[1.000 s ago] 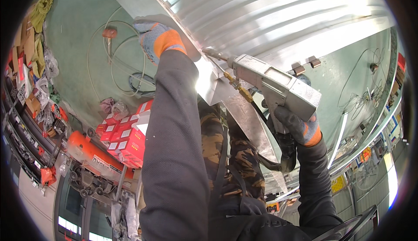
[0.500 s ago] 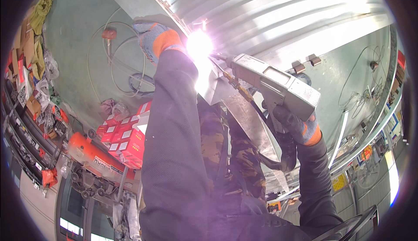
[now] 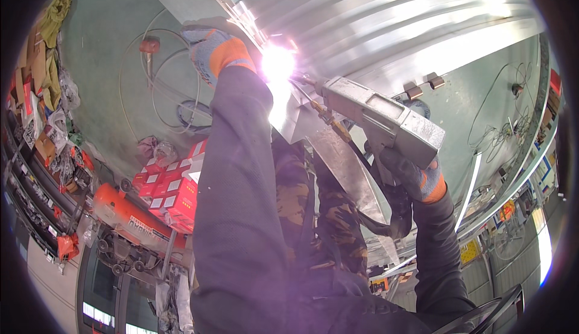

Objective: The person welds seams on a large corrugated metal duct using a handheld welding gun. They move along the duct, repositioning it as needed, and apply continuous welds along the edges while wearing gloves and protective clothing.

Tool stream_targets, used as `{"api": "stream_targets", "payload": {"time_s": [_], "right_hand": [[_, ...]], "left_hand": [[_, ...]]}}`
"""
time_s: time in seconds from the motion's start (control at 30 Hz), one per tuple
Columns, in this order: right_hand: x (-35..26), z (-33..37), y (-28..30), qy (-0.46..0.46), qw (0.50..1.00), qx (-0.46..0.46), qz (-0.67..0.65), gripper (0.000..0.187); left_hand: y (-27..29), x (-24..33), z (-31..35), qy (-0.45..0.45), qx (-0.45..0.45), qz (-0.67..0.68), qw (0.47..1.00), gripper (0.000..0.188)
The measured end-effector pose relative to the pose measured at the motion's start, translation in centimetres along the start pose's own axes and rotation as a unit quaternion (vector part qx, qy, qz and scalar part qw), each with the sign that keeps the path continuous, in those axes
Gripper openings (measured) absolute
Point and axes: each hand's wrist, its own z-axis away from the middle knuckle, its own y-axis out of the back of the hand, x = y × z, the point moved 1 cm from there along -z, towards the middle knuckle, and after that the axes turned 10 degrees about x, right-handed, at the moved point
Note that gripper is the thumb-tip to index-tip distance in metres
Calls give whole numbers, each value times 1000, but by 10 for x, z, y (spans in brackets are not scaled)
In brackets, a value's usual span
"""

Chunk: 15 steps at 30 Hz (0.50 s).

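My right hand (image 3: 416,174), in a grey and orange glove, is closed around the grip of a boxy silver handheld welding gun (image 3: 383,117). The gun's nozzle points left into a blinding white glare (image 3: 278,63) at the edge of a ribbed metal panel (image 3: 386,14). Beside the glare, my left hand (image 3: 220,53), gloved in blue-grey and orange, rests against the panel's frame bar. Its fingertips are turned away, so their grip is hidden. A brass-fitted tube (image 3: 330,121) runs along the gun's underside. Glare hides the spot at the nozzle tip.
An orange mallet (image 3: 149,45) and looped hose lie on the green floor at left. Red boxes (image 3: 172,195) are stacked beside an orange cylindrical machine (image 3: 129,216). Cluttered shelves (image 3: 36,183) line the far left. Cables (image 3: 506,135) lie on the right. Two small brackets (image 3: 424,86) sit by the panel.
The glare and the gun have shifted very slightly to the right along the panel edge. My left hand and forearm have edged a little left. My right hand keeps its hold.
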Motion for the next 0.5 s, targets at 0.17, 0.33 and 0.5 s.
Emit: {"api": "stream_targets", "payload": {"time_s": [0.17, 0.33, 0.5], "right_hand": [[5, -3, 20, -12, 995, -92, -28, 72], [-4, 23, -1, 116, 958, 2, 263, 56], [4, 24, 37, -4, 1000, 26, -2, 67]], "left_hand": [[-6, -6, -9, 216, -9, 302, 928, 44], [-6, -8, -9, 521, 53, 692, 498, 41], [5, -9, -5, 567, 81, 677, 462, 38]]}}
